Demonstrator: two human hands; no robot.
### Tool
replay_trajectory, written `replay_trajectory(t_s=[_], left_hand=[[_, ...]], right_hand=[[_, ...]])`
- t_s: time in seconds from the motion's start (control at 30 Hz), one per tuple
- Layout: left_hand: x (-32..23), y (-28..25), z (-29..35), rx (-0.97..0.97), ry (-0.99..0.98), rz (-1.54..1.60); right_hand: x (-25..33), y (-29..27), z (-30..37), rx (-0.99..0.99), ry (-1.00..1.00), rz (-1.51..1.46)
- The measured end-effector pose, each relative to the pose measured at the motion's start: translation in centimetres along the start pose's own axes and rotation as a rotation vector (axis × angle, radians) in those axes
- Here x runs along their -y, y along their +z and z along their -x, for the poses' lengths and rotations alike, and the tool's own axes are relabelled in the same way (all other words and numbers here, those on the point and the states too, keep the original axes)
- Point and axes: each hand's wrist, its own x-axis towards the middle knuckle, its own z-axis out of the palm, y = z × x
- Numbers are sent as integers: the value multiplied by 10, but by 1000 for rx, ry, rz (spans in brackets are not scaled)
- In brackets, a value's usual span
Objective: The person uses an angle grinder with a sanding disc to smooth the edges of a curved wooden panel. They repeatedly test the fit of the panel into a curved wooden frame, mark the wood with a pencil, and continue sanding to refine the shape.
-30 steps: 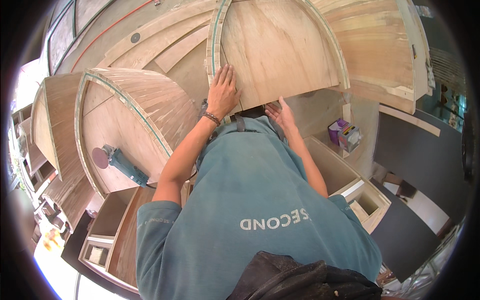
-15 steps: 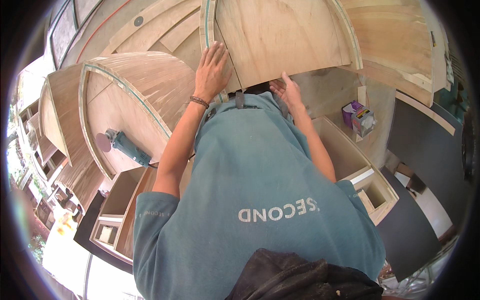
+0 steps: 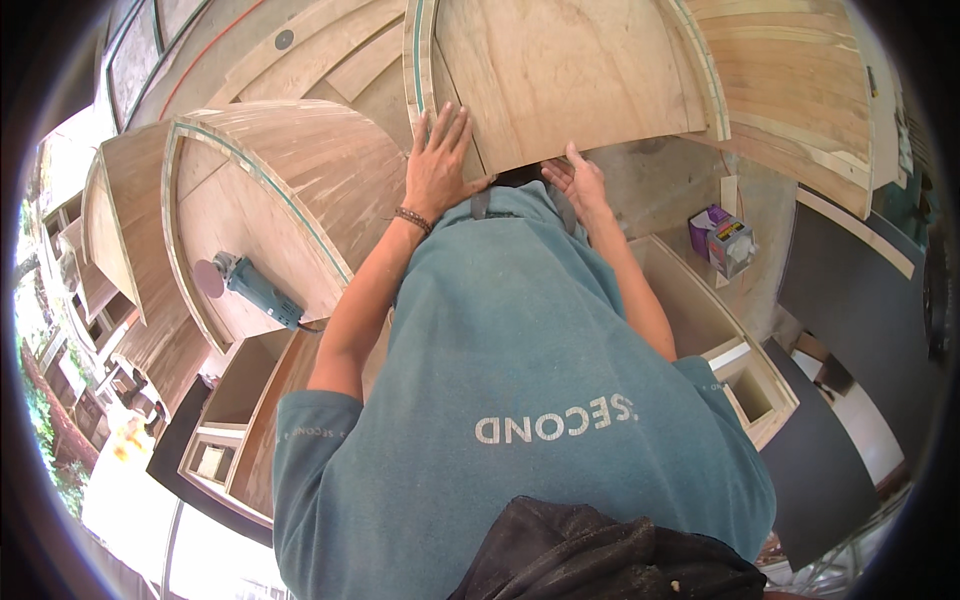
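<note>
A wide light plywood panel point(image 3: 570, 75) with a curved outline lies in front of me, a pale rim strip with a green line point(image 3: 421, 60) along its left side. My left hand point(image 3: 437, 170) rests flat on its near left corner, fingers spread and thumb out toward the near edge. A beaded bracelet circles that wrist. At the middle of the near edge is my right hand point(image 3: 582, 186), palm turned inward, thumb up and fingers apart. I cannot tell whether its thumb touches the edge.
On a similar curved panel point(image 3: 235, 215) at left lies a blue-green angle grinder point(image 3: 262, 293). A purple and grey box point(image 3: 722, 240) stands at right, near dark boards point(image 3: 850, 290). Open wooden cabinets point(image 3: 240, 400) flank me. Curved plywood strips point(image 3: 330, 50) lie at far left.
My left hand has slid down and slightly right along the panel toward its near corner, and its thumb now stretches out. My right hand stays at the near edge.
</note>
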Motion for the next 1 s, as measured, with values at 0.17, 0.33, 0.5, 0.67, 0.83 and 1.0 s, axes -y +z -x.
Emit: replay_trajectory(t_s=[0.17, 0.33, 0.5, 0.67, 0.83, 1.0], left_hand=[[-6, 1, -1, 10, -9, -21], [-11, 2, -4, 41, -19, -100], [-12, 3, -4, 47, -30, -111], [-11, 3, -4, 51, -19, -120], [-10, 2, -4, 53, -19, -120], [-10, 2, -4, 46, -17, -123]], right_hand=[[-1, 1, 1, -13, -19, 13], [0, 1, 0, -15, -15, 12], [4, 6, 5, -44, -13, 14], [3, 5, 5, -52, -11, 21], [2, 4, 3, -67, -11, 24], [4, 6, 5, -63, -19, 29]])
